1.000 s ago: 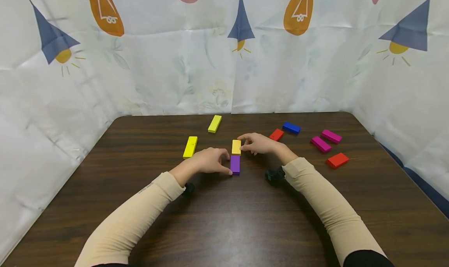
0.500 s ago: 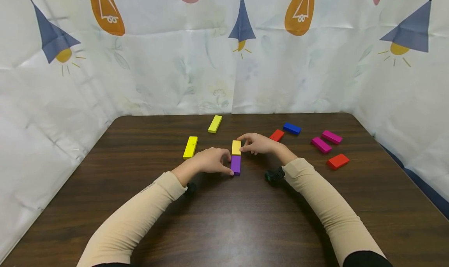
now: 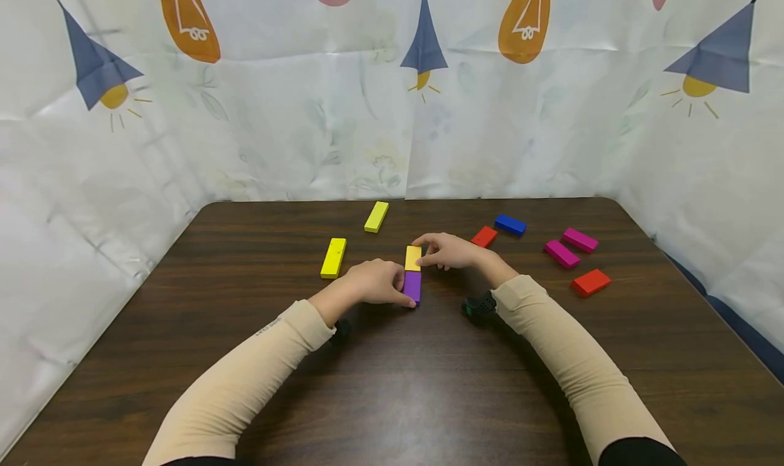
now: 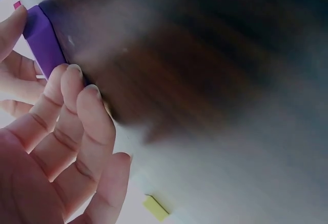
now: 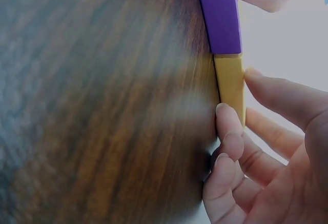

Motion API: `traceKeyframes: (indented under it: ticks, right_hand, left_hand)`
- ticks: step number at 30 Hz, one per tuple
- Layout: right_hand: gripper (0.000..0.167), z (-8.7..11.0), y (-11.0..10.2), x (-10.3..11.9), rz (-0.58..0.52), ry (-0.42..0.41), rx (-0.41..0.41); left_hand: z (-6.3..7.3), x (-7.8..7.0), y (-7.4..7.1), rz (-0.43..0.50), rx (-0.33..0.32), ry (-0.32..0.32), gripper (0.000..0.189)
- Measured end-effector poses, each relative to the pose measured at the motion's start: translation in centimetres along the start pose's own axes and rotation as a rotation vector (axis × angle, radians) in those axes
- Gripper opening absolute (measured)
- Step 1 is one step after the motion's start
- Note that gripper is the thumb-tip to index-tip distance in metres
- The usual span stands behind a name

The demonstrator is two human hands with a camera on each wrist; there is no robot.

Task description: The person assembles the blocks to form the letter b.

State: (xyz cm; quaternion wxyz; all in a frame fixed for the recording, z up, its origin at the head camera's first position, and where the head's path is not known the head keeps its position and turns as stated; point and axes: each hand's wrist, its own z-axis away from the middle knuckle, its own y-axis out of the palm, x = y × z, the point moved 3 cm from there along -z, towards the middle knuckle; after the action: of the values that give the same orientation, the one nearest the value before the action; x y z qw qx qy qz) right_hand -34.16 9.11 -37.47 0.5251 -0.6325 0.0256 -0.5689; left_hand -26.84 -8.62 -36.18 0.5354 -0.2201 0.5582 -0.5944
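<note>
Two wooden blocks lie end to end at the middle of the table: a purple block on the near side and a light orange block beyond it. My left hand holds the purple block, thumb at its near end and fingertips along its left side. In the left wrist view the thumb meets one end of that block. My right hand grips the light orange block, index finger at its far end and thumb by its right side. The right wrist view shows the ends of both blocks meeting.
Two yellow blocks lie to the left and further back. Toward the right are a red block, a blue block, two magenta blocks and another red block. A printed curtain stands behind the brown table.
My left hand has shifted slightly right, its thumb coming across the near end of the purple block. The right hand stays almost still at the light orange block.
</note>
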Motion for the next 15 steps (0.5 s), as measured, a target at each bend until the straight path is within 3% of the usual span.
traceKeyframes:
  ticks: [15]
  right_hand:
    - [0.051, -0.25, -0.36, 0.00, -0.010, -0.002, 0.035]
  left_hand:
    - [0.08, -0.53, -0.01, -0.024, -0.007, -0.029, 0.041]
